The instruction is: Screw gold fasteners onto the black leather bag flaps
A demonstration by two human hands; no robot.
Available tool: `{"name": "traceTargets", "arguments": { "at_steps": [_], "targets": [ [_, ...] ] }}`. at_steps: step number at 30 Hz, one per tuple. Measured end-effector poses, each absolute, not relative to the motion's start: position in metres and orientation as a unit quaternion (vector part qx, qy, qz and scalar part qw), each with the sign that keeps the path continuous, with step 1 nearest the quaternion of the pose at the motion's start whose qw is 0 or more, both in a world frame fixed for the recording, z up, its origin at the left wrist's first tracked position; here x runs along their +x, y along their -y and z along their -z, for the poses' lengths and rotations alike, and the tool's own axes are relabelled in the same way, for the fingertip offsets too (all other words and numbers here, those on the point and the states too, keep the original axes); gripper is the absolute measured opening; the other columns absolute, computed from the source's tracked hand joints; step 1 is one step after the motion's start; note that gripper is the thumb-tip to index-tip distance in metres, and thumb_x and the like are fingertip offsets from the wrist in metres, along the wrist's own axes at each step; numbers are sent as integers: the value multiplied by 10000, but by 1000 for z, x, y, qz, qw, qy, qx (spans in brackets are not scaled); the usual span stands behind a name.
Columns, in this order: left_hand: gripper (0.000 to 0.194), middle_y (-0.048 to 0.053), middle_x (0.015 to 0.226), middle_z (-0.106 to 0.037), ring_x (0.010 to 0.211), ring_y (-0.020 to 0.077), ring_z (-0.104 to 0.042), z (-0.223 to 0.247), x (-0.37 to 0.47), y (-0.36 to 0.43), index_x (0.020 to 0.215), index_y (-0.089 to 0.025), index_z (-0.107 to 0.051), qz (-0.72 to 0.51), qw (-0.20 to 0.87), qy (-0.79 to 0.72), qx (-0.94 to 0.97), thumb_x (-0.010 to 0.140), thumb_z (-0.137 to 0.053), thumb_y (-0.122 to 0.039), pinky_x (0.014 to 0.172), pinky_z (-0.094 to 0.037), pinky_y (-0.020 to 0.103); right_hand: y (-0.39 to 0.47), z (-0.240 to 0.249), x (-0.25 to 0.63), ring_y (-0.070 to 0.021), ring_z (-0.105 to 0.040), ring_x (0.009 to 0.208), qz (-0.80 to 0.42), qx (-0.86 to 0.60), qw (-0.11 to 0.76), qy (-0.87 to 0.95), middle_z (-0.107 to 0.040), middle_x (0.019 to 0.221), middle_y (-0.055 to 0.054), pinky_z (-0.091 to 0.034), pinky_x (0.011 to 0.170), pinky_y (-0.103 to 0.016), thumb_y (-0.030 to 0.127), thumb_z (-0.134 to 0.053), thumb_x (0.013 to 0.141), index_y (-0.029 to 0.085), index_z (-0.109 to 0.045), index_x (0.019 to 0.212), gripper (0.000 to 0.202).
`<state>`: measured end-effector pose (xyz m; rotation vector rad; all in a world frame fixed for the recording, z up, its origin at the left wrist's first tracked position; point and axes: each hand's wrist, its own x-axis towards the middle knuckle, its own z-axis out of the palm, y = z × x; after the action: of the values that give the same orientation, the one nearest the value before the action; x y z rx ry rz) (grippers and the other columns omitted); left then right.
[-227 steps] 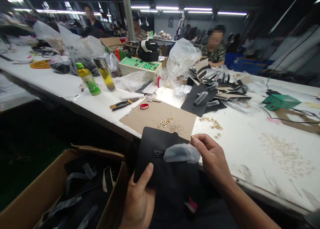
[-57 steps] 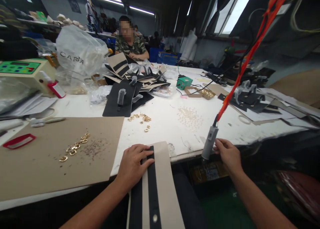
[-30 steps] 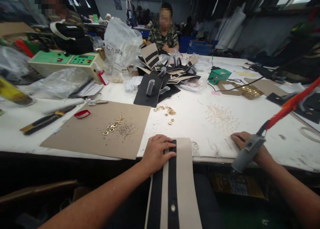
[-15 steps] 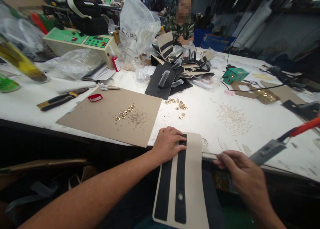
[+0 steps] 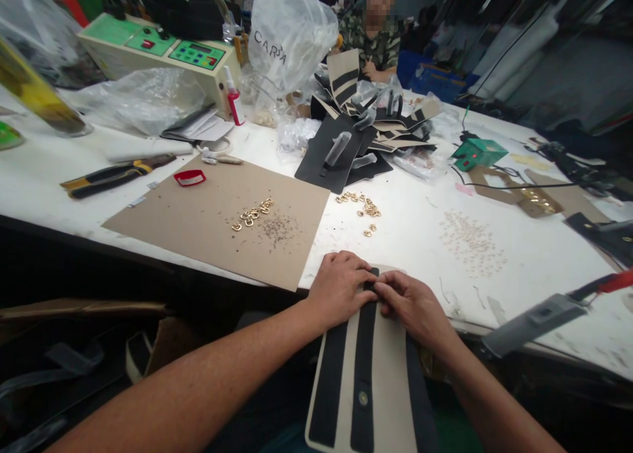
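Note:
A beige panel (image 5: 390, 374) with black strips slants from the table's front edge down over my lap. My left hand (image 5: 341, 291) lies over its upper end, thumb and fingers closed about the top of one black strip (image 5: 364, 347). At that same strip end, the fingertips of my right hand (image 5: 408, 301) are pinched together, touching beside my left fingers. Whatever small piece they hold is hidden. Lower on the strip sits a round metal fitting (image 5: 363, 398). Gold-coloured rings (image 5: 368, 207) lie on the table beyond my hands.
Brown cardboard (image 5: 208, 235) to the left carries gold rings and dark bits. Tiny pieces (image 5: 472, 245) are scattered right. A grey corded tool (image 5: 539, 321) hangs by the right edge. Black panels (image 5: 331, 153) are piled ahead; pliers (image 5: 119, 175) lie left. A person (image 5: 378, 41) sits opposite.
My right hand has moved left from beside the panel to the strip's upper end, meeting my left hand. The left hand stays on the panel. The view has shifted slightly.

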<state>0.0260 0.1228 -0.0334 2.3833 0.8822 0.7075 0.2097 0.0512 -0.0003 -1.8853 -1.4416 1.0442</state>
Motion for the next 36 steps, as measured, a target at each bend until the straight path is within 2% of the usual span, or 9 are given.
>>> {"name": "traceTargets", "arguments": {
  "at_steps": [2, 6, 8, 16, 24, 27, 31, 33, 36],
  "targets": [
    [245, -3, 1237, -750, 1234, 259, -591, 33, 25, -123, 1100, -274, -768, -261, 254, -325, 873, 905, -787, -422, 1037, -393, 473, -53, -1, 207, -167, -561, 556, -361, -703, 260, 555, -607, 592, 51, -411, 605, -296, 461, -596, 949, 242, -669, 863, 246],
    [259, -3, 1233, -753, 1239, 262, -585, 29, 25, -123, 1110, -270, -759, -256, 259, -326, 872, 896, -798, -410, 1043, -389, 473, -56, 1, 205, -205, -632, 751, -297, -700, 255, 597, -701, 786, 7, -439, 737, -322, 444, -593, 942, 245, -688, 838, 244],
    [270, 0, 1237, -754, 1242, 265, -583, 27, 25, -123, 1122, -268, -757, -252, 261, -329, 872, 892, -803, -401, 1045, -389, 474, -58, 2, 207, -217, -640, 791, -289, -707, 248, 596, -711, 814, 1, -437, 749, -327, 461, -598, 932, 244, -699, 841, 256],
    [267, 4, 1241, -760, 1240, 270, -591, 28, 27, -123, 1113, -266, -759, -251, 258, -330, 873, 893, -800, -412, 1041, -393, 478, -62, 0, 212, -188, -580, 647, -345, -710, 212, 577, -642, 662, 24, -385, 615, -296, 462, -598, 908, 236, -675, 797, 263],
    [273, -5, 1234, -764, 1237, 259, -597, 33, 29, -123, 1132, -283, -762, -266, 249, -331, 870, 889, -807, -399, 1045, -401, 468, -60, 15, 212, -186, -598, 603, -312, -739, 248, 544, -668, 648, 22, -394, 579, -278, 453, -653, 866, 240, -673, 829, 217],
    [267, -9, 1218, -770, 1216, 253, -610, 34, 29, -122, 1118, -285, -767, -274, 239, -329, 871, 878, -822, -389, 1042, -408, 467, -59, 12, 210, -176, -571, 551, -334, -723, 286, 532, -641, 605, 23, -400, 546, -279, 477, -681, 862, 231, -681, 801, 253],
    [270, -13, 1211, -775, 1185, 254, -625, 33, 29, -123, 1097, -305, -789, -276, 225, -325, 876, 847, -854, -380, 1033, -425, 467, -31, 1, 212, -211, -647, 634, -313, -718, 386, 487, -674, 669, -6, -516, 642, -318, 564, -613, 936, 222, -697, 932, 353],
    [274, -12, 1213, -775, 1184, 254, -625, 33, 29, -123, 1093, -308, -798, -272, 220, -325, 879, 837, -863, -385, 1035, -430, 469, -2, -3, 221, -244, -683, 702, -247, -754, 430, 430, -703, 732, -39, -549, 702, -357, 594, -599, 942, 216, -680, 953, 387],
    [272, 0, 1234, -769, 1200, 257, -620, 30, 29, -123, 1120, -298, -796, -261, 216, -319, 885, 869, -830, -395, 1039, -434, 480, 45, -3, 249, -297, -708, 809, -79, -818, 478, 310, -733, 869, -90, -564, 825, -443, 592, -713, 866, 202, -697, 977, 406]
  ]
}}
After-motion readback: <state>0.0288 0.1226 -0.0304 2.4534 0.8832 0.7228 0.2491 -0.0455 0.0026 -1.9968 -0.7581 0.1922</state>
